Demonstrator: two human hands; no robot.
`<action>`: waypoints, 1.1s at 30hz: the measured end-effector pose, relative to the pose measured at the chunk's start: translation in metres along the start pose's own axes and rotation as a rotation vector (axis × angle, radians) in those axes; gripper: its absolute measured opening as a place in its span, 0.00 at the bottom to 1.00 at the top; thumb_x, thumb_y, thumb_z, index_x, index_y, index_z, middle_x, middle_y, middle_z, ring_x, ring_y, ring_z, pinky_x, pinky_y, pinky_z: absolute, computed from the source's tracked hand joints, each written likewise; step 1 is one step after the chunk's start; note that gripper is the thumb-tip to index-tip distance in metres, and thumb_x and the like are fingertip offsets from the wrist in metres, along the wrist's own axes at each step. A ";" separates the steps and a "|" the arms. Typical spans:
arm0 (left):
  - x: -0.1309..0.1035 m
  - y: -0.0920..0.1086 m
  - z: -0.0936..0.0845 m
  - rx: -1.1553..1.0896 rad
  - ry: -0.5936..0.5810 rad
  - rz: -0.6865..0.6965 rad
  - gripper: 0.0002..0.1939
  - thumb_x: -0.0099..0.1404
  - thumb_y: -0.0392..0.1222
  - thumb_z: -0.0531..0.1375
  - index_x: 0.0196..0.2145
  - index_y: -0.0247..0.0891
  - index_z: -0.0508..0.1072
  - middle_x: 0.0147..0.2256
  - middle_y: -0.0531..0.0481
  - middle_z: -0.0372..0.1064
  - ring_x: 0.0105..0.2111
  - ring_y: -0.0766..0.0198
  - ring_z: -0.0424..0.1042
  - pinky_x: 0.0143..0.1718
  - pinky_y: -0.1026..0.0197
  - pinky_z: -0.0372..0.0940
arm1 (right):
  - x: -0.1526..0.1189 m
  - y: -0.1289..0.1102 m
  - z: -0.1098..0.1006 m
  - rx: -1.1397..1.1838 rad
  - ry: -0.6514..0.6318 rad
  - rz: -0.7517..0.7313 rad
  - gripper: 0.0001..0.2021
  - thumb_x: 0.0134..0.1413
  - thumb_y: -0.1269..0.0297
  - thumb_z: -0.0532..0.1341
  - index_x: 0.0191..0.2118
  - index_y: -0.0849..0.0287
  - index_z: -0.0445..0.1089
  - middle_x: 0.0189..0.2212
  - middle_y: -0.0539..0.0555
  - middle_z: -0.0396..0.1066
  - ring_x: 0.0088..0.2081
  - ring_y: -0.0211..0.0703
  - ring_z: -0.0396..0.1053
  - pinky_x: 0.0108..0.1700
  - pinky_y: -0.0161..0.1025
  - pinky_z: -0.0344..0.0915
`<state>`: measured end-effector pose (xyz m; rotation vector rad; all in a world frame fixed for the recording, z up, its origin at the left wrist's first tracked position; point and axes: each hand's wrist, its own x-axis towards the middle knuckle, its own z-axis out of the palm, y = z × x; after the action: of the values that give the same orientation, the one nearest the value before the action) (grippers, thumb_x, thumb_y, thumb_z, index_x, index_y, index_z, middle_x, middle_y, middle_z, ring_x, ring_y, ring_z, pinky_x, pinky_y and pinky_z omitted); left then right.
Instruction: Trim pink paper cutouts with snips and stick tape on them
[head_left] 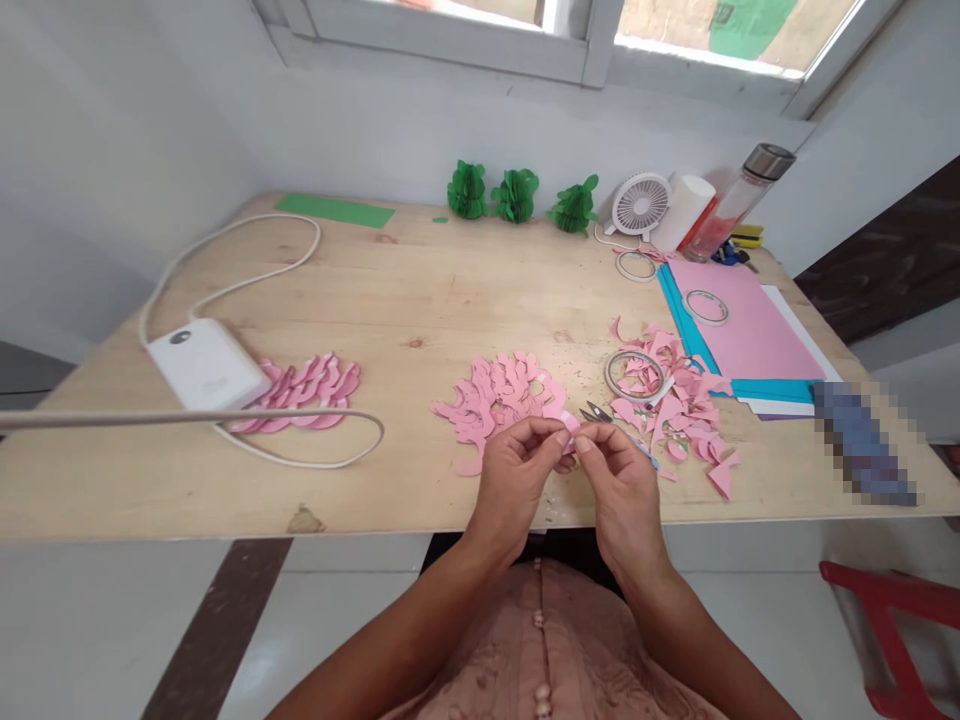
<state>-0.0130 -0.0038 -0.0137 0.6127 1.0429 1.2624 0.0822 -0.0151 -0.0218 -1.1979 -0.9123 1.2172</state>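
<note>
One white corded device [206,365] lies farthest left among the things on the wooden table [420,290] I watch through my head camera, tilted against a batch of wavy pink paper cut-outs [322,390]. Behind them, near the wall, lies a flat green paper strip [335,210]. Moving right, I come to a loose heap of curled pink cut-outs [499,390], with three green folded-paper ornaments standing well behind it.

My left hand [514,475] is just in front of that heap, its forearm slanting up from the lower left, wrist over the table's near edge, knuckles bent inward. Its thumb and index finger pinch a small pink paper piece [571,424], held between the two hands; I cannot tell how the piece is folded. Beyond it, the dark blades of scissors [596,412] show, partly hidden behind the fingers.

My right hand [622,475] mirrors the left, forearm rising from the lower right, fingers curled, thumb and index narrowed on the piece's other edge. Farther right I see pink paper scraps [679,410] under a tape roll [636,377], then stacked coloured sheets [772,340].
</note>
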 end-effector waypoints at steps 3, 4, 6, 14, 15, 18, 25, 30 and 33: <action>-0.002 0.000 -0.003 0.000 -0.007 -0.022 0.04 0.52 0.37 0.64 0.27 0.33 0.74 0.22 0.54 0.70 0.22 0.71 0.66 0.28 0.67 0.63 | 0.002 -0.001 0.000 -0.013 0.057 -0.003 0.05 0.49 0.64 0.63 0.30 0.58 0.68 0.26 0.47 0.67 0.29 0.36 0.63 0.34 0.34 0.60; -0.003 0.000 -0.004 0.005 -0.009 -0.033 0.05 0.51 0.37 0.65 0.28 0.33 0.75 0.23 0.54 0.71 0.22 0.71 0.67 0.28 0.67 0.64 | 0.003 -0.001 -0.001 -0.019 0.076 -0.006 0.05 0.49 0.63 0.63 0.30 0.58 0.68 0.26 0.47 0.67 0.29 0.36 0.63 0.34 0.34 0.60; -0.005 0.000 -0.007 0.021 -0.015 -0.059 0.07 0.51 0.37 0.65 0.30 0.33 0.75 0.23 0.52 0.72 0.23 0.69 0.69 0.29 0.66 0.65 | 0.004 0.000 -0.002 -0.032 0.103 -0.012 0.05 0.48 0.63 0.63 0.30 0.58 0.68 0.26 0.46 0.67 0.29 0.36 0.63 0.34 0.34 0.60; -0.007 -0.001 -0.008 0.057 0.019 -0.070 0.03 0.51 0.35 0.64 0.24 0.32 0.74 0.21 0.51 0.73 0.23 0.68 0.69 0.28 0.66 0.65 | 0.005 0.003 0.000 -0.003 0.132 -0.012 0.06 0.47 0.63 0.64 0.31 0.58 0.68 0.26 0.46 0.66 0.30 0.35 0.62 0.36 0.34 0.60; -0.006 -0.001 -0.007 0.051 0.027 -0.064 0.03 0.51 0.35 0.64 0.24 0.32 0.74 0.21 0.51 0.72 0.23 0.69 0.69 0.28 0.66 0.65 | 0.004 0.003 0.001 0.010 0.125 -0.009 0.05 0.48 0.63 0.64 0.30 0.58 0.68 0.26 0.46 0.66 0.30 0.35 0.62 0.36 0.34 0.60; -0.004 -0.003 -0.004 0.029 0.051 -0.043 0.03 0.51 0.35 0.65 0.24 0.32 0.75 0.20 0.53 0.71 0.22 0.70 0.68 0.28 0.67 0.65 | 0.002 0.003 0.005 0.060 0.108 0.011 0.05 0.49 0.63 0.63 0.30 0.58 0.68 0.26 0.45 0.66 0.30 0.34 0.63 0.36 0.34 0.60; -0.006 -0.006 -0.002 -0.025 0.055 -0.062 0.04 0.51 0.35 0.64 0.27 0.32 0.77 0.22 0.52 0.73 0.23 0.70 0.69 0.29 0.67 0.66 | 0.002 0.007 0.008 0.064 0.183 0.008 0.05 0.47 0.64 0.63 0.29 0.58 0.67 0.25 0.46 0.66 0.29 0.35 0.63 0.33 0.34 0.60; -0.005 -0.006 -0.004 0.008 0.052 -0.034 0.02 0.51 0.35 0.64 0.24 0.33 0.76 0.20 0.53 0.72 0.22 0.71 0.68 0.28 0.68 0.65 | 0.002 0.007 0.008 0.077 0.179 0.010 0.05 0.47 0.64 0.63 0.30 0.58 0.67 0.25 0.45 0.65 0.28 0.34 0.62 0.34 0.34 0.60; -0.005 -0.006 -0.003 0.011 0.070 -0.011 0.02 0.50 0.34 0.65 0.24 0.33 0.77 0.21 0.53 0.72 0.22 0.71 0.68 0.28 0.68 0.66 | -0.001 0.008 0.010 0.090 0.155 0.014 0.05 0.48 0.64 0.62 0.30 0.59 0.66 0.26 0.46 0.65 0.28 0.34 0.62 0.33 0.34 0.60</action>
<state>-0.0123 -0.0103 -0.0187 0.5740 1.1102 1.2765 0.0710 -0.0145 -0.0276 -1.2101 -0.7282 1.1474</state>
